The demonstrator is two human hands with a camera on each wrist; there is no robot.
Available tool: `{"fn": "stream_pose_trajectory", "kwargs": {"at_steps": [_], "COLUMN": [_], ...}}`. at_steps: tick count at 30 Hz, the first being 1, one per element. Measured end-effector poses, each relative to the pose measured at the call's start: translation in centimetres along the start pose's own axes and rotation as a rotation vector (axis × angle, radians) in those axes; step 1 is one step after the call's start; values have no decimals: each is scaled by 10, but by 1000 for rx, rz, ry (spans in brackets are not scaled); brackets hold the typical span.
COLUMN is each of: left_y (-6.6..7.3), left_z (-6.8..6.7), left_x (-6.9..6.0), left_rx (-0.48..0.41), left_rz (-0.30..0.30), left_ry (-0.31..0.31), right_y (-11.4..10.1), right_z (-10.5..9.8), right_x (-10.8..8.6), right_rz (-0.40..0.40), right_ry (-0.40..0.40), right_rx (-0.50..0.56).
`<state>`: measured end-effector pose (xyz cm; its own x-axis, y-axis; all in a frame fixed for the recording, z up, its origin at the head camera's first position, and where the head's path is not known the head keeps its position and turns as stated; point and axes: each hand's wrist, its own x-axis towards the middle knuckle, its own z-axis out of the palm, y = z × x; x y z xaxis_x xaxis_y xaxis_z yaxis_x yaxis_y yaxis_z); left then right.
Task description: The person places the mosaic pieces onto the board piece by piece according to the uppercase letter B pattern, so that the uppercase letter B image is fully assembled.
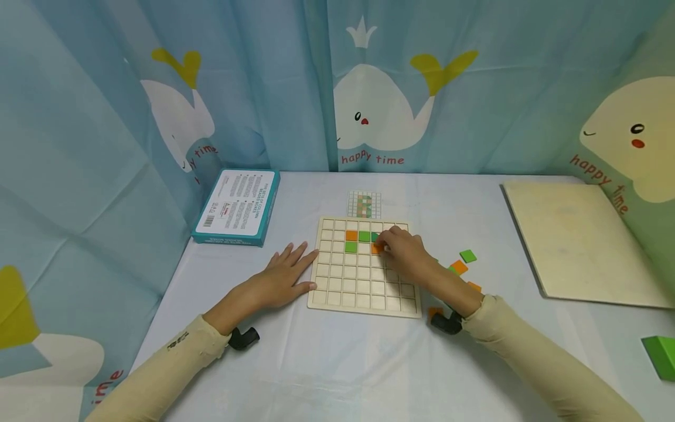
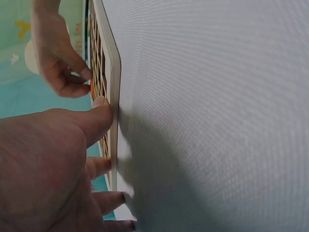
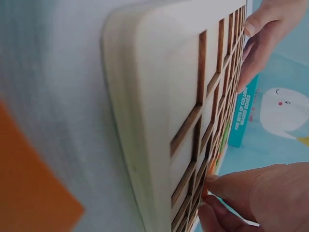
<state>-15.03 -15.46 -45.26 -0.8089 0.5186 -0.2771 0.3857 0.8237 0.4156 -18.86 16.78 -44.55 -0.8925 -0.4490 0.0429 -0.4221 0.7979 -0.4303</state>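
A pale wooden grid board (image 1: 349, 285) lies on the cloth-covered table. My left hand (image 1: 279, 278) is spread with straight fingers, its thumb and fingertips touching the board's left edge. Over the upper right of the grid, my right hand (image 1: 407, 255) pinches an orange square tile (image 1: 377, 249) between thumb and fingers, at a cell. Set in the upper rows are another orange tile (image 1: 351, 235), a green tile (image 1: 364, 236), a second green tile (image 1: 350, 247) and a darker green tile (image 1: 374, 237), partly hidden by the right hand.
Behind the board lies a printed grid pattern card (image 1: 364, 204). Loose tiles, including a green one (image 1: 467, 256) and an orange one (image 1: 459, 267), are scattered right of the board. A teal box (image 1: 237, 205) stands back left; a wooden panel (image 1: 585, 240) and green block (image 1: 660, 357) are right.
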Motion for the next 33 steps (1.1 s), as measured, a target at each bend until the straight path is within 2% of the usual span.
{"fn": "stream_pose_trajectory", "kwargs": {"at_steps": [4, 7, 10, 16, 22, 28, 31, 33], "left_y": [0, 1, 1, 1, -2, -2, -2, -1], "left_z": [-1, -1, -1, 0, 1, 4, 4, 3], "left_x": [0, 0, 0, 0, 0, 1, 1, 1], "left_rx": [1, 0, 1, 8, 24, 21, 17, 20], "left_rz": [2, 2, 2, -4, -14, -15, -12, -12], "left_ry": [3, 4, 4, -2, -3, 0, 3, 5], "right_y": [0, 2, 6, 29, 52, 71, 78, 80], "right_z": [-2, -9, -22, -53, -77, -82, -78, -73], "right_x": [-4, -9, -16, -40, -67, -88, -94, -95], "right_rz": [-51, -48, -8, 81, 189, 273, 305, 320], "right_ry": [28, 17, -1, -1, -52, -114, -167, -172], "right_rx": [-29, -10, 18, 42, 63, 48, 69, 80]}}
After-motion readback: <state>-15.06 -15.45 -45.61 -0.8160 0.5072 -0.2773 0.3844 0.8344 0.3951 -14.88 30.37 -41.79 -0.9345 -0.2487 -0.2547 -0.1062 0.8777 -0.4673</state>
